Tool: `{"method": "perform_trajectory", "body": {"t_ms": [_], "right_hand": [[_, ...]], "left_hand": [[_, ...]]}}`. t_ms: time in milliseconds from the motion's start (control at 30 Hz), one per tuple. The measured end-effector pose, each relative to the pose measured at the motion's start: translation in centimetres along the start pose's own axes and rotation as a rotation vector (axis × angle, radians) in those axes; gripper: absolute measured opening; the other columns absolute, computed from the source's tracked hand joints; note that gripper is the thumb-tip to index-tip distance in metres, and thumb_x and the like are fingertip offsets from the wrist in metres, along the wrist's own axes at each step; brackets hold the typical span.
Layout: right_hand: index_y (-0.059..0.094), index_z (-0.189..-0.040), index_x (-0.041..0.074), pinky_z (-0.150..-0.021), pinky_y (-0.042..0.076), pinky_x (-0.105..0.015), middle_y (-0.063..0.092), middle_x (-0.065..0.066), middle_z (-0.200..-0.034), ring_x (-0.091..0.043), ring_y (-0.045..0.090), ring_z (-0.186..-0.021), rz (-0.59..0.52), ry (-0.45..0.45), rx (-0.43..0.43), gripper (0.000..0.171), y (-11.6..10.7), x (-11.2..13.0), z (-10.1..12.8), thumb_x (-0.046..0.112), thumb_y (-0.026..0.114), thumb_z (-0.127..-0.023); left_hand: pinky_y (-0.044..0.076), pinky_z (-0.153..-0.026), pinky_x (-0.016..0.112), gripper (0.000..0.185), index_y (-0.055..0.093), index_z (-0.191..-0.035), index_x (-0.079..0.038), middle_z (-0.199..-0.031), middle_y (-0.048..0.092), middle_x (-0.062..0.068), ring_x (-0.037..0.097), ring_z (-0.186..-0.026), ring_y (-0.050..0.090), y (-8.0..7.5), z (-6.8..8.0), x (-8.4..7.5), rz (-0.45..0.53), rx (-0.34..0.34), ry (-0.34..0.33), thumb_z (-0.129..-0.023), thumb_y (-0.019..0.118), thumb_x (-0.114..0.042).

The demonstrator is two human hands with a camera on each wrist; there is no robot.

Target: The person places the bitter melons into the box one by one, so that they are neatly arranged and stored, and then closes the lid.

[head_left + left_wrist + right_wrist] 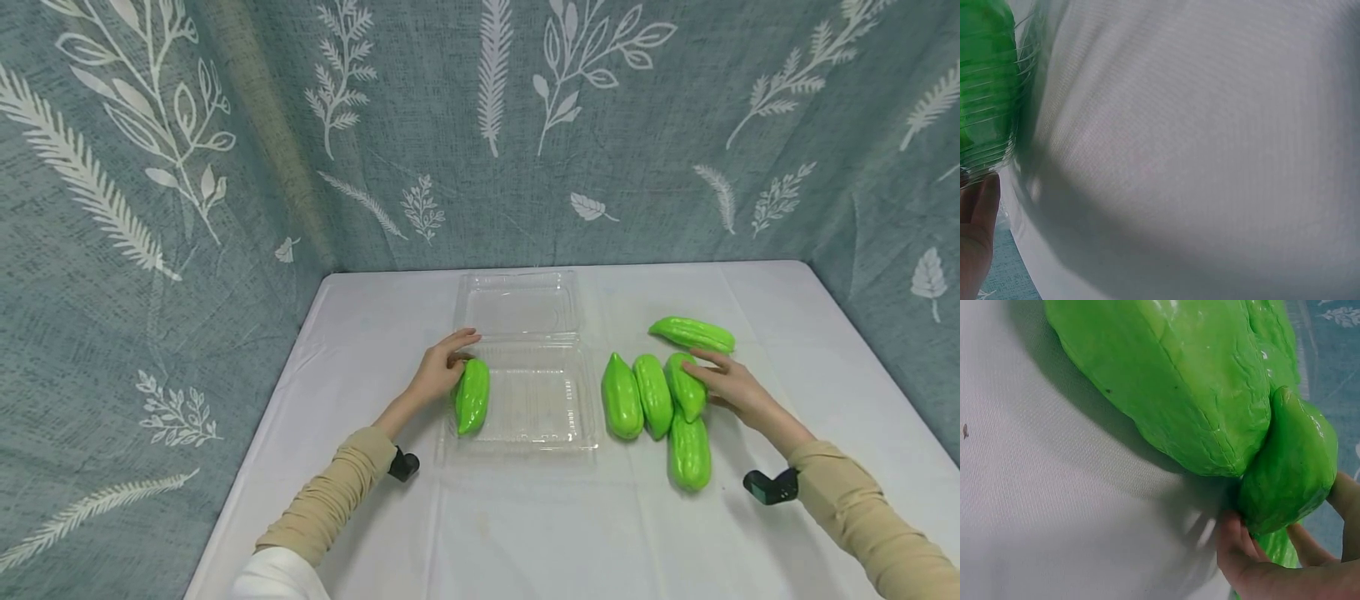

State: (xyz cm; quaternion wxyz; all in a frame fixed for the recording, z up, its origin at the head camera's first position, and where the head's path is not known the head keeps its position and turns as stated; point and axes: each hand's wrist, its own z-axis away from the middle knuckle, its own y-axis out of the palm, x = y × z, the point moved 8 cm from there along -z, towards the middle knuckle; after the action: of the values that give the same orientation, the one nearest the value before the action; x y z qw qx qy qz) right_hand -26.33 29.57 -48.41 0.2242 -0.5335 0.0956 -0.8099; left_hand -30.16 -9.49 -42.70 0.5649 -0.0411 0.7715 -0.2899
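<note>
An open clear clamshell container [525, 443] lies mid-table. A green gourd [472, 397] lies along the left side of its tray. My left hand [448, 363] rests at that gourd's far end with its fingers fairly straight over the tray's rim. The left wrist view shows the same gourd [985, 81] through ribbed plastic, with a finger [975, 212] just below it. Right of the container my right hand [723, 380] grips a smaller gourd [686, 388] that lies on top of others. In the right wrist view, thumb and fingers [1235, 540] wrap its end [1291, 475], which touches a larger gourd [1179, 375].
Two gourds [621, 400] [652, 397] lie side by side right of the tray. Another gourd [690, 455] lies nearer me, and one [693, 333] farther back. The container's lid [517, 300] lies flat behind the tray. Patterned fabric walls stand behind and on both sides of the white cloth.
</note>
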Motion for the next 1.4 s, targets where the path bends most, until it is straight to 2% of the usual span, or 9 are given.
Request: {"method": "perform_trajectory", "body": {"t_ms": [267,1100,1400], "right_hand": [[0.009,-0.143,0.003,-0.101,0.035,-0.051,0.020,-0.033,-0.139,-0.043,0.031,-0.124,-0.011,0.005,-0.010,0.081,0.10,0.08,0.09,0.052,0.043,-0.087],[0.010,-0.143,0.004,-0.099,0.039,-0.047,0.021,-0.033,-0.139,-0.041,0.034,-0.122,-0.020,0.017,-0.037,0.082,-0.07,0.08,0.18,0.052,0.044,-0.087],[0.012,-0.143,0.002,-0.091,0.045,-0.034,0.027,-0.033,-0.136,-0.034,0.041,-0.116,-0.007,0.009,-0.061,0.082,-0.41,0.20,0.17,0.052,0.044,-0.086]], "left_hand": [[0.048,-0.088,0.047,0.046,0.047,-0.121,0.013,-0.134,0.036,0.029,0.045,-0.102,0.053,0.01,-0.03,0.13,-0.002,-0.001,0.008,-0.077,0.038,0.023],[0.047,-0.088,0.047,0.046,0.049,-0.120,0.012,-0.133,0.037,0.029,0.044,-0.106,0.051,-0.03,-0.09,0.17,-0.031,-0.009,-0.008,-0.076,0.040,0.023],[0.048,-0.088,0.047,0.046,0.048,-0.120,0.012,-0.134,0.036,0.029,0.044,-0.104,0.053,0.02,-0.07,0.04,-0.025,-0.001,-0.018,-0.076,0.039,0.024]]}}
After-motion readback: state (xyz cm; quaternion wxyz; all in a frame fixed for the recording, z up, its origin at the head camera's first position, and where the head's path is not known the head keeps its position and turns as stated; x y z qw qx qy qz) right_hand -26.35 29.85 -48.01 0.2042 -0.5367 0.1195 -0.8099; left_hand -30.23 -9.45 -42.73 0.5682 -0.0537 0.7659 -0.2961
